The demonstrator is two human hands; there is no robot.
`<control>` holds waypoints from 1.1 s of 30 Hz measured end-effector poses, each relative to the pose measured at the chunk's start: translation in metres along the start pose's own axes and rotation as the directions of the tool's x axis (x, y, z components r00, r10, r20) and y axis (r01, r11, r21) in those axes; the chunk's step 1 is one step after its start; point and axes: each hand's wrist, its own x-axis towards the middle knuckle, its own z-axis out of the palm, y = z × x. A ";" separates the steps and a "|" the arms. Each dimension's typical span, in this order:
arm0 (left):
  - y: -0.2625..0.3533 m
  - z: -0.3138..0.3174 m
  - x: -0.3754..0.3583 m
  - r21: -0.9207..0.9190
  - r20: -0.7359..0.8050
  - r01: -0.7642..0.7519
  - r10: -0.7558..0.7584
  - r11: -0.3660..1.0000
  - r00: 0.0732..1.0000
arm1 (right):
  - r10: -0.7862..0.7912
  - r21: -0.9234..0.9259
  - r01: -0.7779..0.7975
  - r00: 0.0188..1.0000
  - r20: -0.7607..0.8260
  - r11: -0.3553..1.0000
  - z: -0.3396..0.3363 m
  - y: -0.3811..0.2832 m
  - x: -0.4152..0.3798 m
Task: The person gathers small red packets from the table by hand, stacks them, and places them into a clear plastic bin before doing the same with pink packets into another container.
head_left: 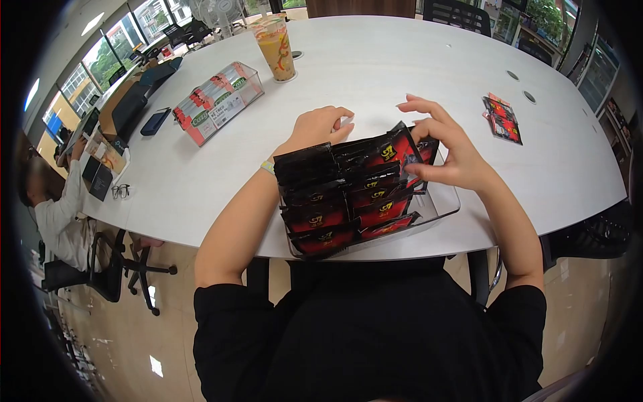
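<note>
In front of me, a clear plastic tray (439, 218) holds rows of black and red coffee sachets (385, 211) with a yellow-green logo, standing on edge. My right hand (445, 147) is at the tray's far right corner, thumb and fingers closed around the edge of a tilted sachet (395, 151) in the back row. My left hand (318, 127) rests on the table just behind the tray, its fingers curled in toward the thumb. No sachet shows in it. The left wrist lies beside the tray's left end.
Loose red and black sachets (502, 120) lie at the right. A clear box of packets (218, 100), a drink cup (274, 50), a dark phone (155, 121) and glasses (120, 191) are on the white table (375, 60). A person (60, 208) sits at the left.
</note>
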 end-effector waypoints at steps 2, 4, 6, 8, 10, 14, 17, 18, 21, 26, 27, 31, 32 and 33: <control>0.001 -0.001 0.000 0.003 0.014 0.003 -0.003 1.000 1.000 | 0.021 0.005 -0.022 0.999 0.050 1.000 0.000 -0.004 0.000; 0.001 -0.001 0.000 0.007 0.015 0.004 -0.004 1.000 1.000 | 0.032 0.022 -0.033 0.998 0.047 0.999 0.001 -0.011 0.000; 0.001 0.000 0.000 0.013 0.017 0.004 -0.004 1.000 1.000 | 0.006 -0.117 0.004 0.996 0.086 0.993 -0.002 -0.014 -0.001; -0.001 0.002 0.000 0.000 -0.001 -0.007 0.007 1.000 1.000 | -0.014 -0.253 0.047 0.992 0.127 0.966 -0.005 -0.018 -0.002; -0.001 0.001 0.001 0.008 0.008 -0.004 0.004 1.000 1.000 | -0.043 -0.429 0.113 0.984 0.170 0.896 -0.008 -0.022 -0.003; -0.002 0.002 0.001 0.001 0.035 0.019 -0.019 1.000 0.999 | -0.092 -0.502 0.141 0.988 0.121 0.853 -0.011 -0.031 -0.003; -0.004 0.003 0.000 0.000 0.014 -0.004 0.004 1.000 1.000 | -0.084 -0.536 0.115 0.993 0.083 0.836 -0.011 -0.035 -0.003; -0.003 0.002 0.000 0.001 0.013 -0.005 0.005 1.000 1.000 | 0.047 -0.421 -0.003 0.994 0.095 0.907 -0.012 -0.037 -0.003; -0.001 0.001 0.000 0.002 0.018 0.000 0.000 1.000 1.000 | 0.110 -0.293 -0.069 0.986 0.127 0.954 -0.010 -0.028 -0.004; 0.001 0.000 0.001 0.024 0.034 0.015 -0.016 1.000 0.999 | 0.036 -0.313 0.018 0.985 0.166 0.950 -0.002 -0.034 -0.003; 0.002 0.000 0.001 0.023 0.033 0.015 -0.016 1.000 0.999 | -0.041 -0.406 0.116 0.981 0.189 0.907 0.001 -0.030 -0.004; 0.003 -0.001 0.001 0.022 0.029 0.027 -0.027 0.999 0.999 | -0.076 -0.587 0.177 0.978 0.193 0.790 0.008 -0.039 -0.004; 0.003 0.000 0.001 0.023 0.025 0.027 -0.027 0.999 0.999 | -0.074 -0.587 0.175 0.979 0.192 0.790 0.008 -0.041 -0.002; 0.002 0.001 0.001 0.023 0.029 0.024 -0.025 0.999 0.999 | -0.059 -0.636 0.170 0.979 0.193 0.753 0.009 -0.043 -0.001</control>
